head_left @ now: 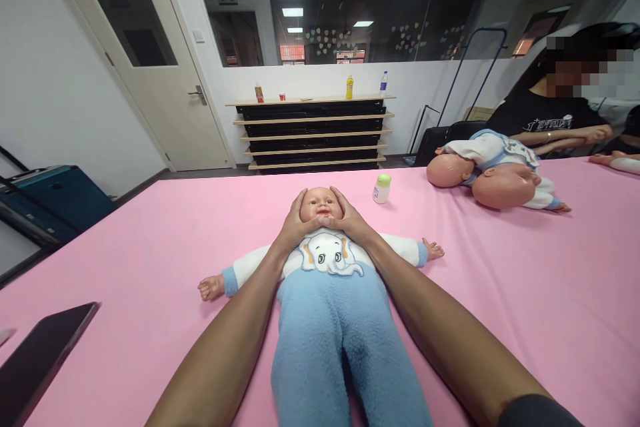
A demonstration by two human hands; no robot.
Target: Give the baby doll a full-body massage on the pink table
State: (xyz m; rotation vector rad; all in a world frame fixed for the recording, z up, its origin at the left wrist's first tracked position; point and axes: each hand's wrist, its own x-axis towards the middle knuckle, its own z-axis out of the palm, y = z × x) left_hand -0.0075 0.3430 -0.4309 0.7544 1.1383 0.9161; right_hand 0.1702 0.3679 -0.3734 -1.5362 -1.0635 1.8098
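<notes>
A baby doll (327,287) in a white top with an elephant face and fuzzy blue trousers lies on its back, arms spread to both sides. My left hand (295,220) cups one side of the doll's head (320,203), and my right hand (353,220) cups the other. Both thumbs meet at its chin, just below the mouth, while the fingers run up along the cheeks. The backs of my fingers and the far side of the head are partly hidden. Beyond my right hand stands a small white bottle (381,190) with a green cap.
The pink-covered table (150,253) carries a dark phone (47,353) at the left. Two more dolls (495,170) lie piled at the back right, near a seated person (540,107) in black. Behind stands a shelf (310,121) with bottles on top.
</notes>
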